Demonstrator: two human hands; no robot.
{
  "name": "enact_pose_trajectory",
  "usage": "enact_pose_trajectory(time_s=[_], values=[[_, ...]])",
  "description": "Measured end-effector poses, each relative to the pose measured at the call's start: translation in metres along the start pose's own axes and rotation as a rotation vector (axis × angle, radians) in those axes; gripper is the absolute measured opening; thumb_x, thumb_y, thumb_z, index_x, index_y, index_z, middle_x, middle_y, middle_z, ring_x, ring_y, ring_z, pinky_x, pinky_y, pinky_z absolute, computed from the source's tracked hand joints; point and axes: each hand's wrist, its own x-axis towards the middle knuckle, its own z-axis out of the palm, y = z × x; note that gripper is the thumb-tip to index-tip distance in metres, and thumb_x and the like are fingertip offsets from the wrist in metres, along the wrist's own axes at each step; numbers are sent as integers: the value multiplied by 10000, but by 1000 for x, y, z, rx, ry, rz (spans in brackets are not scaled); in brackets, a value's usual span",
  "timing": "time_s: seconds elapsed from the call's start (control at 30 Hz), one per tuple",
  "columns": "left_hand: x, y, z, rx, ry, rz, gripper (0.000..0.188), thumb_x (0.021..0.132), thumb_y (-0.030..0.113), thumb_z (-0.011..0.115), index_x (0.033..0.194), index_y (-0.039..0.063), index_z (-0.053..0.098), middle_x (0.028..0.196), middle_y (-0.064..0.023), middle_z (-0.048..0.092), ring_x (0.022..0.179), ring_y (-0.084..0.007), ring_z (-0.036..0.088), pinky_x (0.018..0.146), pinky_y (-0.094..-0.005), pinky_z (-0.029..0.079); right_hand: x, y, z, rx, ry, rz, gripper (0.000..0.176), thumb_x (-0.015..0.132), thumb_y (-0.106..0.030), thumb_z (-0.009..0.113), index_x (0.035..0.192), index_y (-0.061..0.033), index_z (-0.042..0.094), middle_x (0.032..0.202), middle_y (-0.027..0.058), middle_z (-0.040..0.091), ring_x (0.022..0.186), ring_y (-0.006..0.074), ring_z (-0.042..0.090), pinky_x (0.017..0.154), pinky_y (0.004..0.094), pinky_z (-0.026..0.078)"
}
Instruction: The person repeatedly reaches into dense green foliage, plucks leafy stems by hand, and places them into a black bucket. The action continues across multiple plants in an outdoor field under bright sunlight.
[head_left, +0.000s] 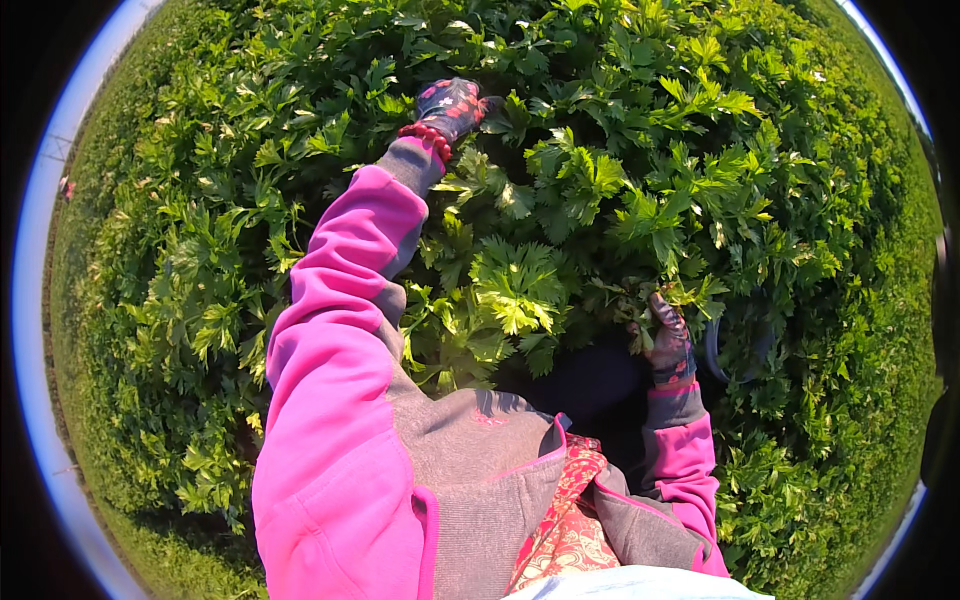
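Observation:
My left hand (452, 105), in a dark glove with a red and pink flower print, reaches forward into leafy green celery plants (577, 176). Its fingers go down among the foliage, so what they touch is hidden. Lower on the right, close to my body, my right hand (670, 349) wears a matching glove whose fingertips look bare. Between its thumb and fingers is a small bunch of celery leaves (643, 319), some of them wilted or yellowish. A red bead bracelet (427, 138) circles my left wrist.
Just right of my right hand, the pale curved rim of a container (712, 351) shows, partly covered by leaves. Dense celery foliage (187, 300) surrounds me on all sides. Far off at the left edge is a small reddish figure (67, 187), perhaps a person.

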Motion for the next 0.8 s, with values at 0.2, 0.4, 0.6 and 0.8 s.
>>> enact_pose_trajectory(time_s=[0.2, 0.4, 0.6, 0.8], values=[[9, -2, 21, -12, 132, -6, 374, 739, 386, 679, 1052, 182, 657, 1008, -62, 648, 1005, -262, 581, 856, -398, 448, 3, -3, 5, -62, 11, -7, 224, 847, -187, 583, 1035, -66, 603, 1012, 36, 624, 771, 192, 603, 583, 385, 496], [6, 5, 24, 3, 88, -197, 424, 727, 497, 655, 928, 124, 656, 1065, -110, 608, 1039, -312, 537, 907, -398, 408, 4, -10, 15, -111, 20, 8, 223, 839, -172, 614, 1040, -80, 591, 976, 59, 636, 775, 194, 612, 580, 380, 502], [-9, 4, 24, 132, 306, -159, 493, 695, 547, 659, 959, 130, 658, 1102, -131, 602, 1099, -316, 504, 938, -397, 378, 15, -6, -13, -18, -32, -57, 234, 834, -206, 607, 996, -39, 624, 943, 60, 643, 782, 211, 623, 597, 390, 511], [6, -11, 34, -282, 196, -384, 716, 771, 697, 475, 837, 6, 653, 822, -197, 646, 796, -378, 609, 747, -459, 468, 23, -6, -35, -211, -86, -44, 330, 839, -242, 508, 1092, -50, 597, 1022, 29, 623, 953, 168, 570, 657, 420, 491]])
